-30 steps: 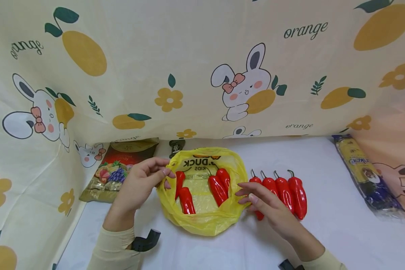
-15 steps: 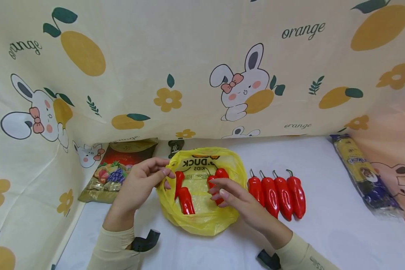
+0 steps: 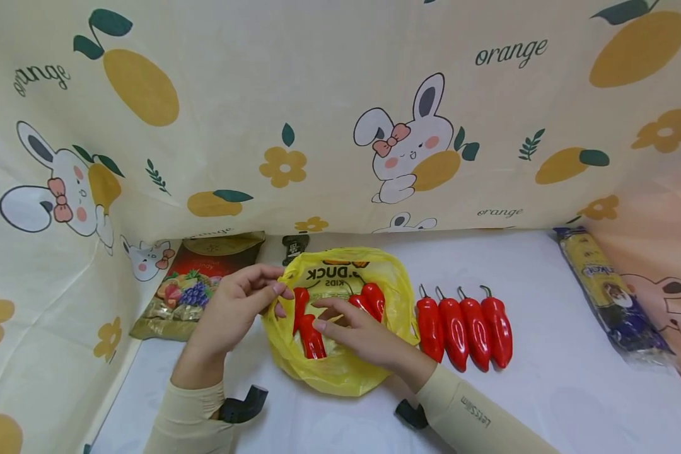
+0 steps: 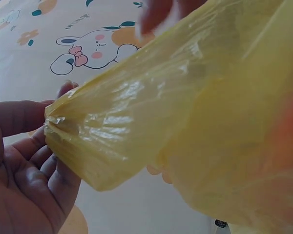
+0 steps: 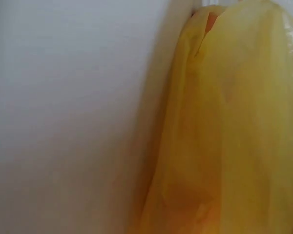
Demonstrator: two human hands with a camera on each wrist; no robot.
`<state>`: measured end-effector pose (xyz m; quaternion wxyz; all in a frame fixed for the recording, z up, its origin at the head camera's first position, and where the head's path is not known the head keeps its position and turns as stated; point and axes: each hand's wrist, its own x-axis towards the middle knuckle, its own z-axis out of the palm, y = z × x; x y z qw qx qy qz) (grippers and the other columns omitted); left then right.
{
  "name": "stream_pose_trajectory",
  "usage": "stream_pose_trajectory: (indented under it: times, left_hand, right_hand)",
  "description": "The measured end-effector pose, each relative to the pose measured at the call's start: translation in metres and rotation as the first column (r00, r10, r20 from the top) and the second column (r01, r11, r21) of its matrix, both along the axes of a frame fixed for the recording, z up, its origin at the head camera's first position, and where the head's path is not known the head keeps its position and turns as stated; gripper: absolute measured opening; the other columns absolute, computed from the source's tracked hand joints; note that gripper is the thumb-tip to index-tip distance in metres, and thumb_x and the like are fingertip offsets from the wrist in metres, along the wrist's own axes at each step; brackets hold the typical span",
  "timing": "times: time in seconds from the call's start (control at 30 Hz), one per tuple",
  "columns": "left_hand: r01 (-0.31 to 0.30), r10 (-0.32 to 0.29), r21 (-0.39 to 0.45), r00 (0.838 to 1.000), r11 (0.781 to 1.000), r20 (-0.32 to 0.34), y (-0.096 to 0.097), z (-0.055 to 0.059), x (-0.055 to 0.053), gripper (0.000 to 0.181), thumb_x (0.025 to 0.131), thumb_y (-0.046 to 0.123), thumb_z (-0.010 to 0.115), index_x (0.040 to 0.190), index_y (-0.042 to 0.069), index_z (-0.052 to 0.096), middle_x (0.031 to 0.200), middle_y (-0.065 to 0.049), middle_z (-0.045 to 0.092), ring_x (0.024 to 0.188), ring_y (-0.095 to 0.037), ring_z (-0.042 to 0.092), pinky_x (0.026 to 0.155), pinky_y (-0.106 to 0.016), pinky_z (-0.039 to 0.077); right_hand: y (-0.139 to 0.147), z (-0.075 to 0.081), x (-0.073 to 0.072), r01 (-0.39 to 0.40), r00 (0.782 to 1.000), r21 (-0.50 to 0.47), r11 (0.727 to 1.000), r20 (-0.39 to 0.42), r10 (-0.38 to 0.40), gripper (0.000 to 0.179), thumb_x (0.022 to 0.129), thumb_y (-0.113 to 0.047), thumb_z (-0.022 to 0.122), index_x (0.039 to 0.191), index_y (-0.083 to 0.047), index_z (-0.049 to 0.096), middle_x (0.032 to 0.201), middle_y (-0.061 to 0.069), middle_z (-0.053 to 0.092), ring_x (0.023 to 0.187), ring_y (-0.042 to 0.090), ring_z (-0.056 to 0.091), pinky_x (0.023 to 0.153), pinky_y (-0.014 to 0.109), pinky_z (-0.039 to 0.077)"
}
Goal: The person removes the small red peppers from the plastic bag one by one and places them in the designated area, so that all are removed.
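Bag (image 3: 340, 381), one, yellow, thin plastic: sits on the worktop (image 3: 550, 328), left of its middle and nearer the far edge than the near, mouth spread upward.
Fruit packet (image 3: 187, 287), one: at the worktop's far left corner, partly behind the left forearm.
Blue packet (image 3: 615, 293), one: along the right edge, toward the far right corner.
Left hand (image 3: 241, 309): pinches the bag's left rim between thumb and fingers.
Right hand (image 3: 360, 331): over the bag's mouth, thumb and fingers bent and apart, no item seen between; contact with the nearest pepper cannot be told.
Loose peppers (image 3: 458, 334), four, red: side by side just right of the bag, stems toward the far edge.
Bagged peppers (image 3: 311, 340), four: two left, two right.
Black packet (image 3: 294, 248), one: by the far edge, behind the bag.
Risks, judged: slack film could fold over the mouth should the left pinch slip; the right wrist could drag the right rim; slick peppers could roll.
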<state>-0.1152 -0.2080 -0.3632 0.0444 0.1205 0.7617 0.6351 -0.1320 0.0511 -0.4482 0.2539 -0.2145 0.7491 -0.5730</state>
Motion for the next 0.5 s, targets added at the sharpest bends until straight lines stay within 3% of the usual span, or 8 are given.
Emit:
stream_pose_trajectory:
  times: [0.13, 0.3, 0.5]
  left_hand:
    - [-0.001, 0.001, 0.001, 1.0, 1.0, 0.001, 0.0, 0.0, 0.001, 0.024, 0.111, -0.002, 0.056, 0.132, -0.012, 0.063, 0.107, -0.023, 0.073, 0.078, -0.027, 0.072, 0.08, -0.032, 0.064]
    - [0.004, -0.004, 0.006, 1.0, 1.0, -0.002, 0.0, 0.0, 0.0, 0.024, 0.111, -0.003, 0.055, 0.131, -0.013, 0.062, 0.106, -0.023, 0.073, 0.078, -0.027, 0.072, 0.079, -0.032, 0.064]
    - [0.011, -0.011, 0.01, 1.0, 1.0, -0.005, 0.0, -0.001, 0.0, 0.024, 0.111, -0.004, 0.054, 0.131, -0.013, 0.062, 0.106, -0.023, 0.073, 0.077, -0.026, 0.071, 0.079, -0.032, 0.064]
  right_hand:
    - [-0.012, -0.006, -0.01, -0.049, 0.999, 0.068, 0.996, -0.001, 0.049, 0.054, 0.109, -0.048, 0.065, 0.155, -0.023, 0.058, 0.138, 0.003, 0.062, 0.124, 0.026, 0.06, 0.1, 0.046, 0.056]
    - [-0.023, -0.013, -0.018, -0.106, 0.991, 0.156, 0.982, -0.067, 0.117, 0.043, 0.108, -0.039, 0.07, 0.146, -0.019, 0.068, 0.135, -0.001, 0.066, 0.121, 0.022, 0.06, 0.104, 0.045, 0.051]
    - [-0.032, -0.014, -0.02, -0.083, 0.984, 0.288, 0.954, -0.127, 0.124, 0.029, 0.102, -0.03, 0.08, 0.131, -0.024, 0.077, 0.123, -0.003, 0.062, 0.118, 0.024, 0.052, 0.101, 0.046, 0.048]
